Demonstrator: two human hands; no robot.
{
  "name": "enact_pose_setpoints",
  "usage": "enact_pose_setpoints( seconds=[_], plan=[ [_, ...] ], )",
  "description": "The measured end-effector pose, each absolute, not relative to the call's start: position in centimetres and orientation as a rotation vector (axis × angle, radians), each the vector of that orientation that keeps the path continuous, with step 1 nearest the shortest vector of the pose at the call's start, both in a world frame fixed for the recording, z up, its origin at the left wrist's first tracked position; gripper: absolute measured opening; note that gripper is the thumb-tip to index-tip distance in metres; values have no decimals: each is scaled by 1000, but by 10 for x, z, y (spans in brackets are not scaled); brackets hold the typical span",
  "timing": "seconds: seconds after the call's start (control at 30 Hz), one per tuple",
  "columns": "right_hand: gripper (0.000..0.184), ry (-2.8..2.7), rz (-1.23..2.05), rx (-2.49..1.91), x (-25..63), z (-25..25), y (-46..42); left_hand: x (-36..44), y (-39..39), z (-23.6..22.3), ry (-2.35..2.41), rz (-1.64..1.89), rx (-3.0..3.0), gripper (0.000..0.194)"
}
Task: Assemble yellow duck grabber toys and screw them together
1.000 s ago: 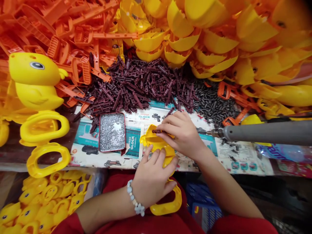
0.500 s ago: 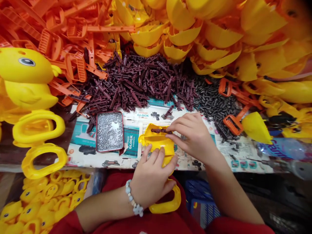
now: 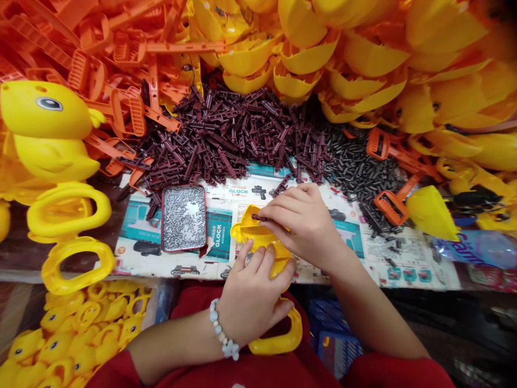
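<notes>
A yellow duck-shaped plastic shell (image 3: 258, 237) lies open side up at the table's front edge, its ring handle (image 3: 283, 337) hanging over my lap. My left hand (image 3: 252, 299) grips the shell's lower part, fingers wrapped over it. My right hand (image 3: 302, 221) rests over the shell's upper part and pinches a small dark maroon plastic piece (image 3: 258, 217) that lies across the inside of the shell.
A heap of maroon pieces (image 3: 226, 134) and small dark pins (image 3: 355, 172) lies behind the shell. A red tin of small metal screws (image 3: 183, 218) sits to the left. Orange parts (image 3: 100, 64), yellow shells (image 3: 363, 64) and finished ducks (image 3: 48, 129) crowd all round. More ducks (image 3: 72, 334) fill a bin below left.
A grey power screwdriver hanging at the right a second ago has swung out of view. My right hand pulled back slightly, then returned over the maroon piece in the shell.
</notes>
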State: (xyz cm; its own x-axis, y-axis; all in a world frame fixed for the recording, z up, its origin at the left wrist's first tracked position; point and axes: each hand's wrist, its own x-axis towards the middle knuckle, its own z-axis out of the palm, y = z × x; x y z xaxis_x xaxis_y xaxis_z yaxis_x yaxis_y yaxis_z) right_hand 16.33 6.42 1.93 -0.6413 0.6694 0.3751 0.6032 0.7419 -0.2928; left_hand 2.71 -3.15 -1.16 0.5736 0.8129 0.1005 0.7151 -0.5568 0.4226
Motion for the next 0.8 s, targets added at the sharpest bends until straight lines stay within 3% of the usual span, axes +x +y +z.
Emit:
enact_pose_setpoints(
  seconds=[0.23,0.3,0.4,0.5,0.67,0.8],
  plan=[
    [30,-2395,342,-875,179,27,68,-9,-25,16,1053,532,2420,61],
    [30,-2220,375,-908,192,22,72,-43,-3,38,1024,640,2444,46],
    [19,-2048,366,-1011,205,14,75,-98,52,65,1560,526,2510,24],
    [14,-2051,339,-1008,204,11,72,-138,120,70,2072,244,2489,29],
    [13,-2020,367,-994,197,11,67,-164,189,67,2041,299,2578,31],
    [16,-1946,355,-1034,201,9,69,-188,202,95,2123,705,2537,35]
  ],
)
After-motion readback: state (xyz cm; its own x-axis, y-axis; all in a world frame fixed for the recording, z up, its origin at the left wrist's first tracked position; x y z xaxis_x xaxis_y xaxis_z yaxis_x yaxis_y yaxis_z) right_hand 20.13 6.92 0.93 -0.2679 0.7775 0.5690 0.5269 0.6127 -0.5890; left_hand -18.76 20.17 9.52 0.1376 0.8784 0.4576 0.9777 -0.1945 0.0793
